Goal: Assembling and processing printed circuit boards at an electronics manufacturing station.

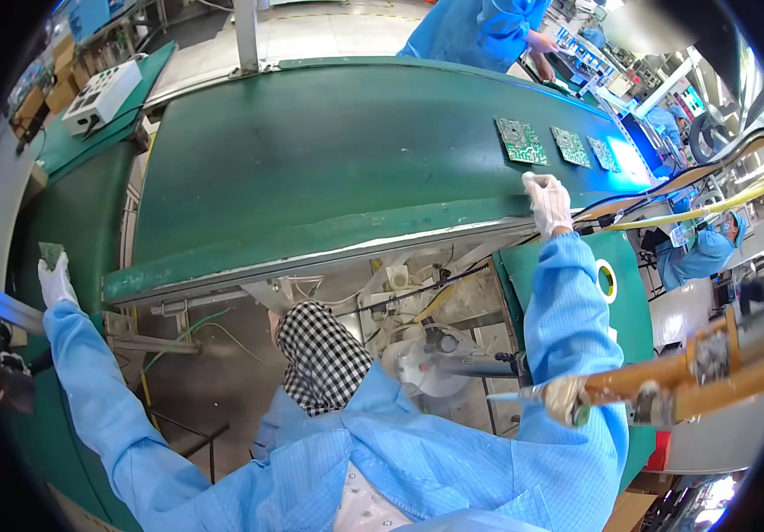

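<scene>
At the far left, my left hand point(58, 284) in a white glove pinches a small green circuit board point(50, 252) above a side strip of green surface point(89, 204). Its fingers partly cover the board. My right hand point(548, 206), also gloved, is at the near edge of the wide green conveyor belt point(329, 151), on the right. The fingers there are curled together, and whatever they may hold is hidden. Just beyond them lies a green circuit board point(521, 142) on the belt. Farther right are a second board point(570, 147) and a third board point(603, 154).
A co-worker in blue point(479, 31) stands across the belt. A white box with sockets point(102, 96) sits on the left table. Yellow tubing point(710, 213) runs at right, above an orange-brown jointed arm point(648, 381). A tape roll point(606, 280) lies on green matting.
</scene>
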Tool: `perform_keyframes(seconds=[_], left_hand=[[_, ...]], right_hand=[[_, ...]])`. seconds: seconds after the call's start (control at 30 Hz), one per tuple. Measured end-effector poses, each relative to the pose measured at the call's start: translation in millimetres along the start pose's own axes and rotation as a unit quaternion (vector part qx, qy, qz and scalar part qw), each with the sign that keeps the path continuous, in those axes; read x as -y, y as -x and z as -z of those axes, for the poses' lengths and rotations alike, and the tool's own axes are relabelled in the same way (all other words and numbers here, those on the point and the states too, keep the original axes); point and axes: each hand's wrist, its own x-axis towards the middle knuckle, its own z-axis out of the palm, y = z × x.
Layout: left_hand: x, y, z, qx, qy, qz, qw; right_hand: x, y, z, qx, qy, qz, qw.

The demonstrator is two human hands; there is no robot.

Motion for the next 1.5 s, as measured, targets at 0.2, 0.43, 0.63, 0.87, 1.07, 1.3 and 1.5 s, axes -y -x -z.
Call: perform_keyframes(seconds=[0.2, 0.43, 0.63, 0.87, 1.07, 1.3, 1.5], left_hand=[[-10, -1, 8, -0.021, -0.205, -0.059, 0.977], [-141, 77, -24, -0.011, -0.163, -0.141, 0.976], [-259, 172, -53, 0.089, 0.022, -0.211, 0.973], [-410, 322, -96, 0.22, 0.02, -0.515, 0.828], [-446, 386, -112, 0.265, 0.052, -0.594, 0.758], [-419, 363, -94, 0.266, 0.073, -0.476, 0.835], [-317, 303, -59, 0.408, 0.404, -0.078, 0.815]], right_hand=[[-39, -54, -27, -0.118, 0.136, 0.006, 0.984], [-96, -98, -38, -0.173, 0.156, 0.134, 0.963], [-3, -66, -32, -0.074, 0.246, 0.203, 0.945], [107, 8, -34, -0.022, 0.197, 0.35, 0.915], [187, 81, -31, 0.118, 0.014, 0.445, 0.888], [195, 103, -4, 0.155, -0.383, 0.101, 0.905], [127, 95, -45, -0.08, -0.068, 0.161, 0.981]])
